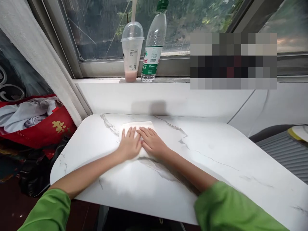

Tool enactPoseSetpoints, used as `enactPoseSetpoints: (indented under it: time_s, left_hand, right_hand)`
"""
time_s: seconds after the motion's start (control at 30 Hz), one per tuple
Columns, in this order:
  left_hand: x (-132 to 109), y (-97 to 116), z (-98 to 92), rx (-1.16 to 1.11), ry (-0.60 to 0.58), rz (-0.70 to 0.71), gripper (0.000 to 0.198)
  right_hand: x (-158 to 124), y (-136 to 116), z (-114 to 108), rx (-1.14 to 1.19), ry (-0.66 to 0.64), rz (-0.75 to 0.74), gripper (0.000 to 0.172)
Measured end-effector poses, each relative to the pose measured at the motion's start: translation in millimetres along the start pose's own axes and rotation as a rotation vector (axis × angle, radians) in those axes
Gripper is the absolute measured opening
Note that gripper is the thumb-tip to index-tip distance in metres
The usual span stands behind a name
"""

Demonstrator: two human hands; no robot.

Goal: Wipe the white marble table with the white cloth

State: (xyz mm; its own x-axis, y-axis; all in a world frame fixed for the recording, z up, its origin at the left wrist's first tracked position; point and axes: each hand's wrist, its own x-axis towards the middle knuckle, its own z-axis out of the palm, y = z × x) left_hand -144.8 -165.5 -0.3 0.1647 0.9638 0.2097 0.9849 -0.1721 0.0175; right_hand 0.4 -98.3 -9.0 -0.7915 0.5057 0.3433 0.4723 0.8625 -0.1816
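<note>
A white cloth lies flat on the white marbled table, near the edge by the wall. My left hand rests palm down on it, fingers spread. Beside it my right hand also presses flat on the cloth, its fingers stretched out toward the left hand. The two hands touch or nearly touch at the thumbs. Much of the cloth is hidden under them.
On the window ledge stand a lidded plastic cup with a straw and a green-capped bottle. A red bag with clothes is at the left, near a curtain. A grey ridged object sits at the right.
</note>
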Motion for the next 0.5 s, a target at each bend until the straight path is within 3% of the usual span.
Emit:
enactPoseSetpoints:
  time_s: [0.17,0.3,0.4,0.5]
  left_hand:
    - [-13.1,106.9,-6.5,-0.144,-0.089,0.217,0.055]
    - [7.5,180.8,-3.2,-0.245,-0.112,0.420,0.056]
    - [32.1,225.2,6.7,-0.271,-0.048,0.461,0.054]
    - [56.9,252.9,18.7,-0.269,-0.041,0.443,0.054]
  right_hand:
    - [-112.8,16.0,-45.7,0.021,0.036,0.045,0.043]
    - [-189.2,44.8,-76.5,0.003,0.061,0.302,0.039]
    - [-225.6,73.6,-90.5,-0.038,0.120,0.461,0.038]
    - [-239.7,102.5,-96.3,-0.055,0.188,0.486,0.037]
